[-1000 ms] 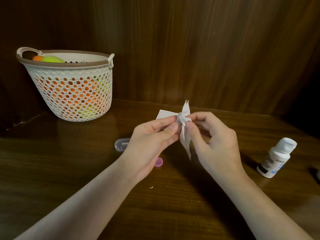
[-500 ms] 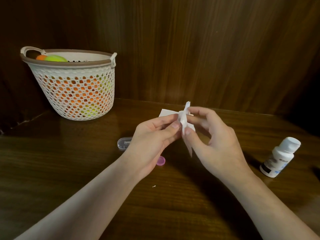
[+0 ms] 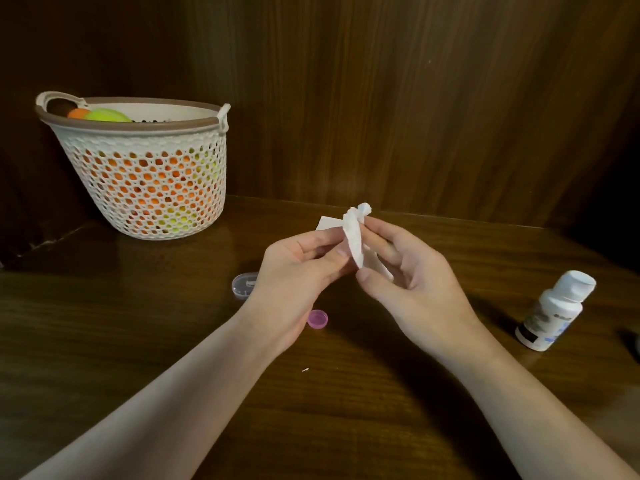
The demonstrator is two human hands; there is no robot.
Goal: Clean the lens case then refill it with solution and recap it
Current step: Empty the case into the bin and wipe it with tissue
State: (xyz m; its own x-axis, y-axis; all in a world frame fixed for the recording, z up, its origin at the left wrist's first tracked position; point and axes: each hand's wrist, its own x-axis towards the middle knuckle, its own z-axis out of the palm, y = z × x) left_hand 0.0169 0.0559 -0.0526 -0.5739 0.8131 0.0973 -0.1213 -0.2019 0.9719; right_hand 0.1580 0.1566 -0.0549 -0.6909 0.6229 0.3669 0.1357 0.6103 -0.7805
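Both hands are raised above the wooden table (image 3: 173, 341), pinching a twisted white tissue (image 3: 356, 237). My left hand (image 3: 298, 271) grips its left side with thumb and fingers; whatever else it may hold is hidden behind the fingers. My right hand (image 3: 412, 282) holds the tissue's right side and lower end. A small pink cap (image 3: 318, 319) lies on the table under my left hand. A clear plastic container (image 3: 242, 285) lies to the left, partly hidden by my left wrist. A white solution bottle (image 3: 554, 310), capped, stands at the right.
A white perforated basket (image 3: 145, 181) with a brown rim and orange and green balls inside stands at the back left. A wooden panel wall closes the back. A dark object shows at the far right edge (image 3: 633, 341).
The tissue's upright tip has been twisted down into a curled knot. My right hand's fingers have spread and its thumb has slid lower on the tissue. The view has shifted slightly.
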